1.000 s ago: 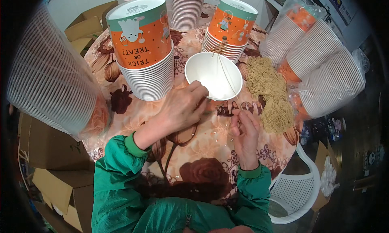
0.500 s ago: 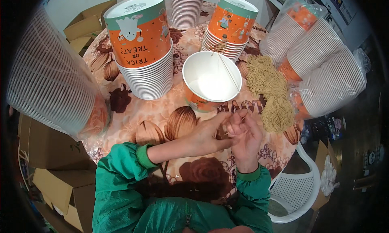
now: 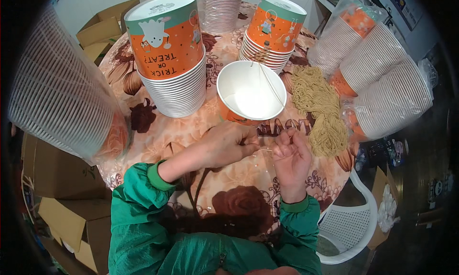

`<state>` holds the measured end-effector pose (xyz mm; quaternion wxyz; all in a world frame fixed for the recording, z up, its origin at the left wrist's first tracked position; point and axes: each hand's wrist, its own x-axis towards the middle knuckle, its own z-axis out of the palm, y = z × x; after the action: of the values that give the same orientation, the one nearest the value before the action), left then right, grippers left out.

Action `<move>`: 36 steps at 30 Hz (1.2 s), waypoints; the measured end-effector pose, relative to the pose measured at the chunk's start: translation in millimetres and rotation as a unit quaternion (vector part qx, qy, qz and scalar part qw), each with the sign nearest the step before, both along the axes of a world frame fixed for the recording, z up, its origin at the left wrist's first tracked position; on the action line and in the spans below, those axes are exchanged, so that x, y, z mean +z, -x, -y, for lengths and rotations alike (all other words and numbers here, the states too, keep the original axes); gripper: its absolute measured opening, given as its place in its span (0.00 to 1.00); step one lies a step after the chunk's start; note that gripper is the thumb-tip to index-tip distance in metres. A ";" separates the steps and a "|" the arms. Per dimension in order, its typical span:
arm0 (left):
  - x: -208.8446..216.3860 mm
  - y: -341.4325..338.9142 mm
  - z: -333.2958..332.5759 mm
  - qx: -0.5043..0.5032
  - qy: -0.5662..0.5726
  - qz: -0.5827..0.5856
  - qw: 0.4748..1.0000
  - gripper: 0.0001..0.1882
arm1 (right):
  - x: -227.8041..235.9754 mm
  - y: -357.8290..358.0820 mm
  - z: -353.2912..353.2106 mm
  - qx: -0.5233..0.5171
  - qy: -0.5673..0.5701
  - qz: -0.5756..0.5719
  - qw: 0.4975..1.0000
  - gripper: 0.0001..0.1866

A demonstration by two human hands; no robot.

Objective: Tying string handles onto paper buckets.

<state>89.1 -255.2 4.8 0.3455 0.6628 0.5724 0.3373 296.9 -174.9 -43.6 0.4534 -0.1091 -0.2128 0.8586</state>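
Observation:
A white paper bucket [image 3: 246, 96] with an orange outside stands upright in front of me, its mouth facing up. Thin tan cords [image 3: 271, 86] hang over its far rim and down inside. Just in front of the bucket, my left hand [image 3: 224, 145] is closed in a pinch at one end of a thin, pale strand of cord [image 3: 266, 150]. The strand spans the short gap to my right hand [image 3: 290, 158], which is turned palm up with curled fingers closed on the other end. To the right of the bucket lies a tan cord bundle [image 3: 320, 110].
Upside-down orange bucket stacks stand at the back left [image 3: 165, 50] and back right [image 3: 273, 29]. Bagged bucket stacks lie at right [image 3: 389, 98] and lean at left [image 3: 62, 88]. A white chair [image 3: 349, 222] and cardboard boxes [image 3: 71, 222] flank the flowered table [image 3: 239, 198].
My left hand has drawn away to the left from my right hand, where the two were touching. A short length of strand now shows between them. The bucket has hardly moved.

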 end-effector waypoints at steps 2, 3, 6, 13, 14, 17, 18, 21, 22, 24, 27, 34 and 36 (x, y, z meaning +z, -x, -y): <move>1.3 8.9 -0.8 -0.005 0.009 -0.049 0.999 0.09 | -1.3 -0.3 -1.0 -0.008 0.007 0.010 1.000 0.10; -3.0 14.0 -1.3 -0.020 -0.008 -0.080 0.997 0.08 | -1.9 -0.4 -1.2 -0.007 0.007 0.011 1.000 0.10; 0.4 22.1 -0.4 -0.030 -0.020 -0.120 0.992 0.08 | -3.8 0.6 -2.5 0.006 0.008 0.001 1.000 0.10; 15.0 40.0 2.6 -0.029 -0.008 -0.142 0.989 0.09 | -4.1 8.7 -1.8 -0.049 -0.003 0.074 0.996 0.08; 15.3 40.7 4.0 -0.029 -0.007 -0.143 0.989 0.09 | -0.6 12.1 -0.3 -0.053 -0.026 0.122 0.991 0.08; 16.8 35.7 7.4 -0.022 -0.048 -0.137 0.989 0.10 | -12.4 8.6 -5.9 -0.107 -0.199 0.387 0.894 0.10; 16.3 31.0 8.4 -0.015 -0.056 -0.156 0.986 0.10 | -14.2 12.0 -9.9 -0.208 -0.390 0.503 0.743 0.14; 10.6 17.7 8.9 -0.006 -0.050 -0.183 0.982 0.10 | -0.6 14.5 4.2 -0.322 -0.484 0.487 0.652 0.17; 7.2 14.4 9.7 -0.002 -0.035 -0.190 0.981 0.10 | 5.9 13.4 11.9 -0.274 -0.500 0.480 0.667 0.17; 3.5 7.5 10.5 0.004 -0.059 -0.196 0.979 0.10 | 2.1 17.2 26.3 -0.178 -0.501 0.467 0.707 0.16; -4.0 2.5 9.9 0.013 -0.097 -0.180 0.979 0.09 | -10.2 25.5 38.2 -0.159 -0.511 0.459 0.709 0.15; 3.8 11.3 6.6 0.013 -0.054 -0.154 0.986 0.09 | -10.4 19.5 30.5 -0.130 -0.484 0.476 0.722 0.08; 2.5 15.3 5.3 0.013 -0.055 -0.145 0.988 0.09 | -5.5 19.6 30.4 -0.127 -0.496 0.476 0.715 0.07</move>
<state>73.7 -260.4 7.2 0.2176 0.7152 0.6057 0.2725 277.3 -205.3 -49.1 0.3864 -0.2886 -0.7798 0.3992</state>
